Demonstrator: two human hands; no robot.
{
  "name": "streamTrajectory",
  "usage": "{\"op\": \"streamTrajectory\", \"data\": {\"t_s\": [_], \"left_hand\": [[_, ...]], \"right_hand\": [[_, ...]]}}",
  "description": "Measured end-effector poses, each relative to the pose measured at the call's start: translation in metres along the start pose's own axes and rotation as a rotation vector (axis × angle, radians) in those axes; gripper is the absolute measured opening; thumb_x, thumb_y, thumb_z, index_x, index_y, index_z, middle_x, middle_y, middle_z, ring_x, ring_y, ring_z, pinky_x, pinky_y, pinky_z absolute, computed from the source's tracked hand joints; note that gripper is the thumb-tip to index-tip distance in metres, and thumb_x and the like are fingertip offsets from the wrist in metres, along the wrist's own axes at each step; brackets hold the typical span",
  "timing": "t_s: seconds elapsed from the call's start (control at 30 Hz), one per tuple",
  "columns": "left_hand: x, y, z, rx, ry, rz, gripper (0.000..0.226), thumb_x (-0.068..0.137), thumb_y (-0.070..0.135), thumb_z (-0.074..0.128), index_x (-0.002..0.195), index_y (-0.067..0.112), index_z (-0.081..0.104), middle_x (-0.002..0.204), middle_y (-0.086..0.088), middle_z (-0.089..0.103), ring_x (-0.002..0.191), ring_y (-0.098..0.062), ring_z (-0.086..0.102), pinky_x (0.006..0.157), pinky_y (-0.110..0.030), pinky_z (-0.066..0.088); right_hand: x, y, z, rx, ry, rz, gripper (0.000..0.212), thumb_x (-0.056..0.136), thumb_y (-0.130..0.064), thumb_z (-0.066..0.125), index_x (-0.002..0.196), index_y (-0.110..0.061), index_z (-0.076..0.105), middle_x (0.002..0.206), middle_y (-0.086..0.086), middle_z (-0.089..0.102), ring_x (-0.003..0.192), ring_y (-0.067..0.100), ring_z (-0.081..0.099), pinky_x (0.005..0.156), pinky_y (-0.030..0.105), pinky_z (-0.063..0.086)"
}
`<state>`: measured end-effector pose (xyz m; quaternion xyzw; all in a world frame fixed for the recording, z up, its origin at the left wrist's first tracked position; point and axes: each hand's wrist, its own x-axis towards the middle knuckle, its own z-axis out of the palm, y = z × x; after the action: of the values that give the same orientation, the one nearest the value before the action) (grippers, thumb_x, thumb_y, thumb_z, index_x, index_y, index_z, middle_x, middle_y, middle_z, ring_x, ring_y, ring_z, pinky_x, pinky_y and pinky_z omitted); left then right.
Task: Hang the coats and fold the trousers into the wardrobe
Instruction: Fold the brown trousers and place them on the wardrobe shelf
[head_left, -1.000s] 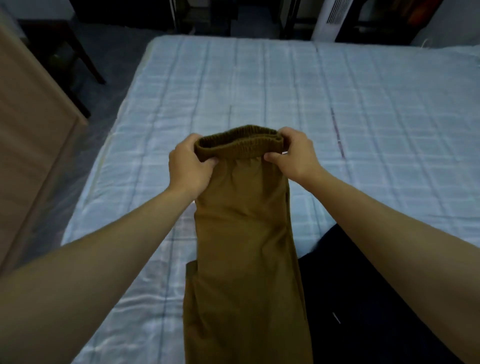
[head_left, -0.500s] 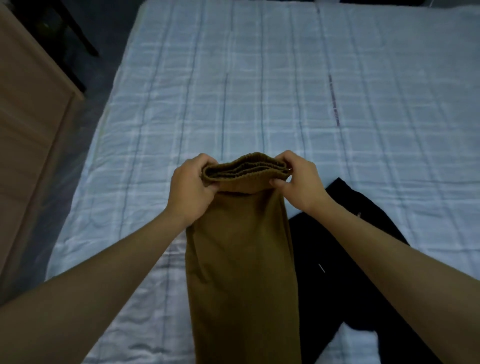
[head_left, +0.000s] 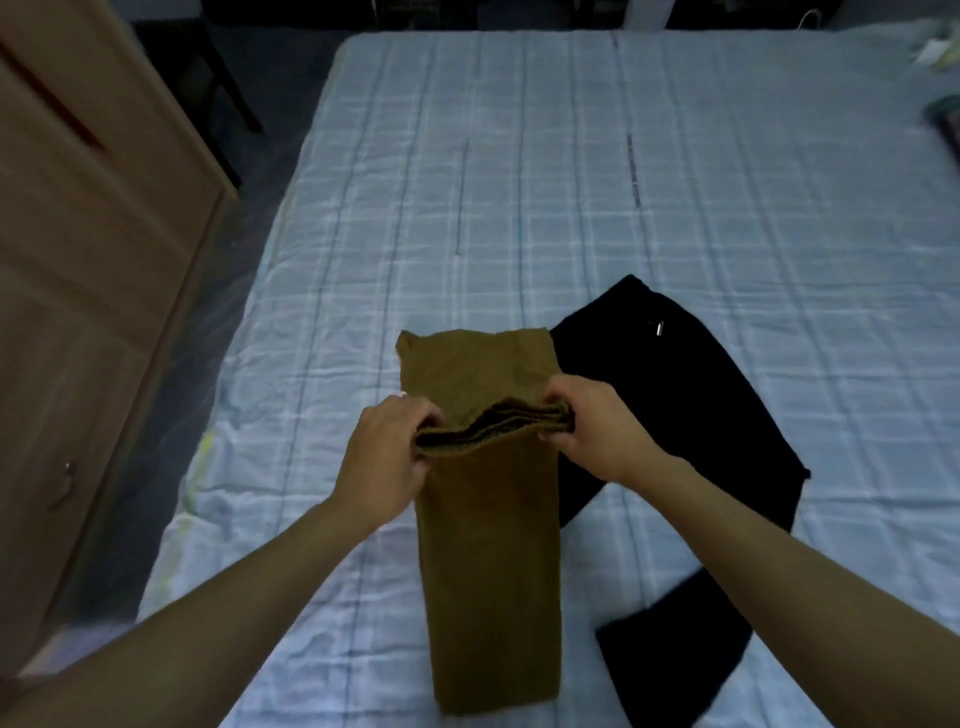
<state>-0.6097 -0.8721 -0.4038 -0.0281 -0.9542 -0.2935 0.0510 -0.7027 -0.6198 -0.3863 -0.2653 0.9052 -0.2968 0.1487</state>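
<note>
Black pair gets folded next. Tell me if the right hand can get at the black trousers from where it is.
Probably yes. The black trousers lie uncovered on the bed just beside the right hand, but that hand is gripping the brown trousers.
</note>
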Motion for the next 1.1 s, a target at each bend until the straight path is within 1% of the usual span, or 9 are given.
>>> {"op": "streamTrajectory", "data": {"t_s": [0.13,0.23,0.33,0.47,0.53,0.6,0.77,0.93,1.1], "left_hand": [[-0.066,0.015,0.008,0.004,-0.041,0.111,0.040,0.062,-0.003,0.077,0.093,0.020,0.065,0.088,0.005,0.064,0.081,-0.016,0.056,0.074,-0.033,0.045],[-0.117,0.010,0.028,0.074,-0.112,0.242,0.054,0.048,0.002,0.071,0.098,0.020,0.062,0.094,0.002,0.063,0.086,-0.018,0.053,0.071,-0.035,0.040],[-0.160,-0.005,0.066,0.118,-0.184,0.263,0.061,0.042,0.004,0.069,0.099,0.022,0.059,0.096,0.004,0.062,0.087,-0.017,0.052,0.072,-0.035,0.037],[-0.205,-0.028,0.120,0.223,-0.245,0.351,0.050,0.046,0.002,0.064,0.092,0.020,0.063,0.091,0.002,0.063,0.081,-0.019,0.056,0.073,-0.030,0.035],[-0.225,-0.038,0.142,0.263,-0.252,0.353,0.050,0.044,0.001,0.068,0.091,0.018,0.065,0.093,0.000,0.064,0.083,-0.020,0.057,0.075,-0.029,0.034],[-0.245,-0.045,0.160,0.258,-0.228,0.299,0.058,0.043,-0.004,0.073,0.096,0.016,0.067,0.103,-0.003,0.065,0.093,-0.021,0.057,0.081,-0.029,0.036],[-0.278,-0.046,0.169,0.206,-0.213,0.233,0.062,0.060,-0.006,0.067,0.120,0.010,0.064,0.127,-0.009,0.059,0.115,-0.027,0.057,0.102,-0.034,0.037],[-0.275,-0.039,0.150,0.087,-0.161,0.231,0.045,0.095,0.025,0.049,0.137,0.009,0.057,0.145,-0.007,0.051,0.134,-0.023,0.048,0.113,-0.039,0.036],[-0.235,-0.023,0.166,0.325,-0.184,0.112,0.060,0.104,0.047,0.028,0.154,0.014,0.032,0.163,-0.006,0.024,0.152,-0.021,0.017,0.122,-0.045,0.021]], "right_hand": [[-0.075,0.000,0.043,0.037,0.077,0.039,0.027,0.078,-0.007,0.076,0.083,-0.021,0.054,0.081,-0.009,0.052,0.072,0.006,0.049,0.063,0.025,0.041],[-0.120,0.005,0.082,0.024,0.114,-0.003,0.042,0.074,0.001,0.072,0.087,-0.032,0.049,0.086,-0.015,0.048,0.076,0.002,0.042,0.069,0.015,0.033],[-0.151,0.024,0.128,-0.064,0.126,-0.023,0.038,0.068,0.000,0.071,0.091,-0.026,0.055,0.091,-0.014,0.048,0.083,0.009,0.044,0.070,0.022,0.036],[-0.192,0.052,0.193,-0.123,0.074,-0.027,0.033,0.065,-0.007,0.062,0.096,-0.020,0.060,0.094,-0.003,0.058,0.085,0.020,0.053,0.070,0.037,0.046],[-0.213,0.061,0.221,-0.094,0.015,-0.019,0.045,0.061,-0.006,0.064,0.103,-0.020,0.059,0.101,-0.002,0.059,0.090,0.022,0.057,0.073,0.035,0.048],[-0.230,0.066,0.241,-0.048,-0.021,0.004,0.052,0.067,-0.010,0.068,0.116,-0.022,0.055,0.117,-0.003,0.056,0.103,0.018,0.057,0.086,0.032,0.050],[-0.252,0.067,0.252,-0.064,-0.021,0.003,0.075,0.085,-0.061,0.064,0.144,-0.017,0.046,0.149,0.000,0.042,0.135,0.015,0.042,0.112,0.034,0.037],[-0.240,0.043,0.245,-0.120,0.248,-0.093,0.051,0.099,-0.043,0.051,0.137,-0.010,0.055,0.151,0.006,0.042,0.140,0.021,0.040,0.112,0.040,0.038],[-0.191,0.036,0.257,-0.258,0.188,-0.053,0.057,0.103,-0.047,0.035,0.153,-0.020,0.034,0.163,0.007,0.023,0.151,0.023,0.018,0.122,0.046,0.020]]}}
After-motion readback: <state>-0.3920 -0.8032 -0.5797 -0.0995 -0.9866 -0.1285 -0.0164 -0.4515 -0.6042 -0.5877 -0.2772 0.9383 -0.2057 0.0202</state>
